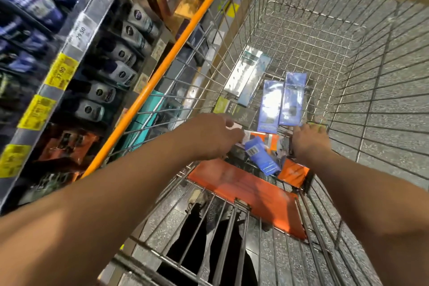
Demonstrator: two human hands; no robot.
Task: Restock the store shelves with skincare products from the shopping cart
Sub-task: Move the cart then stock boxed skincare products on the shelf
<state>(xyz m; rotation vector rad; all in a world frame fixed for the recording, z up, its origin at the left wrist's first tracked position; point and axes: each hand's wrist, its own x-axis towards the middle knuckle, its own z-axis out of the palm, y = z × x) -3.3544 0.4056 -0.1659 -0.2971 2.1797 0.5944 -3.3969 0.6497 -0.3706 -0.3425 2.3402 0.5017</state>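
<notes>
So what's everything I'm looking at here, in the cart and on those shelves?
shopping cart: one, silver wire with orange rail, right of the shelves
blue boxes: two side by side, flat on the cart floor; a third blue box tilted, nearer the hands
pale silver boxes: two, against the cart's left wall
orange flap: one, at the cart's near end
dark tubes: a row, middle shelf
yellow price tags: several, shelf edge
left hand: reaching into the cart, grip unclear
right hand: reaching in, fingers hidden

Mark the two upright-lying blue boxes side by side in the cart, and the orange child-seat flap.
left blue box (269, 105), head view, glossy front face.
right blue box (293, 100), head view, front face.
orange flap (246, 195), head view, middle of its panel.
</notes>
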